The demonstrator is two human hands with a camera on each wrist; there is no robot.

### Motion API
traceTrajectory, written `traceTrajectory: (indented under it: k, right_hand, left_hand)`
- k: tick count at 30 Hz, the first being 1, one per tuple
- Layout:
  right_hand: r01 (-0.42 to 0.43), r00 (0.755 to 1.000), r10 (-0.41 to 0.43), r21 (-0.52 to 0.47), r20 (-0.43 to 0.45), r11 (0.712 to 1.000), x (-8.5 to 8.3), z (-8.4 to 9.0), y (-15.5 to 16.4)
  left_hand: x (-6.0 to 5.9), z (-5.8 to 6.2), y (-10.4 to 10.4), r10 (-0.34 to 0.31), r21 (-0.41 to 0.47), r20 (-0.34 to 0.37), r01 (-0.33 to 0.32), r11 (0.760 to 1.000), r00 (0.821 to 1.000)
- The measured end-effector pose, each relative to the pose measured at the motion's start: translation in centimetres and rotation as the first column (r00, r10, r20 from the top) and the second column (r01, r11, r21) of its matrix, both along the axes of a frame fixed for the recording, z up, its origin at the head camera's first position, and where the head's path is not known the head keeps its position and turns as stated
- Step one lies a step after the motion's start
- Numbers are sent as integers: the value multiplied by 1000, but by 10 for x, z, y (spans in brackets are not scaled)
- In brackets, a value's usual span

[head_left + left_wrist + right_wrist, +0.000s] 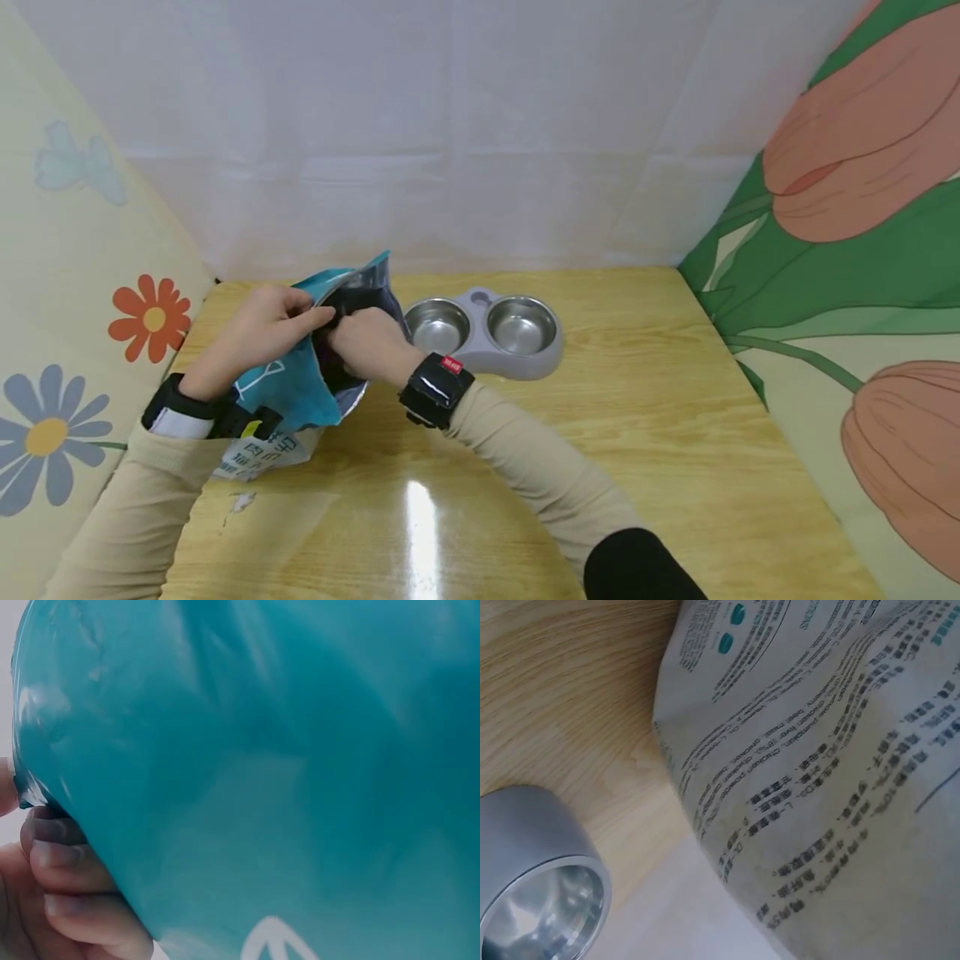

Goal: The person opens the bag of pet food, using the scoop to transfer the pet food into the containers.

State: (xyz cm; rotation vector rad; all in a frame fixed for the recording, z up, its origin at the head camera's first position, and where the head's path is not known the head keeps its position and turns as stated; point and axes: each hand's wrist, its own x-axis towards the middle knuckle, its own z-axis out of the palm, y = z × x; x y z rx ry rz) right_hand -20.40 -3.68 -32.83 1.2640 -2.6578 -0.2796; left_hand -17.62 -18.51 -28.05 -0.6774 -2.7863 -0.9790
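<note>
A teal and white bag (296,392) stands on the wooden table (637,433) at the left, its mouth open. My left hand (262,329) pinches the bag's near rim; the left wrist view shows the fingers (67,889) curled on the teal edge (247,780). My right hand (367,342) reaches into the bag's mouth, its fingers hidden inside. The right wrist view shows only the bag's printed white side (832,772). A grey double pet bowl (487,332) with two empty steel cups sits just right of the bag.
Fabric walls close the table in: a flowered one at left (75,333), a white one behind (450,150), a tulip print at right (862,250). One steel cup (536,889) lies close beside the bag. A small scrap (242,500) lies near the front left.
</note>
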Motion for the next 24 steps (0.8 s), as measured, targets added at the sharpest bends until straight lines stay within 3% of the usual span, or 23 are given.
traceTrajectory:
  k: [9, 24]
  right_hand:
    - [-41, 999, 40, -99, -10, 994, -3, -7, 2]
    - [8, 992, 20, -222, 122, 975, -1, 0, 30]
  left_hand:
    - [0, -2, -3, -6, 18, 32, 6, 1000, 999]
    - [0, 0, -3, 11, 26, 49, -12, 1000, 999]
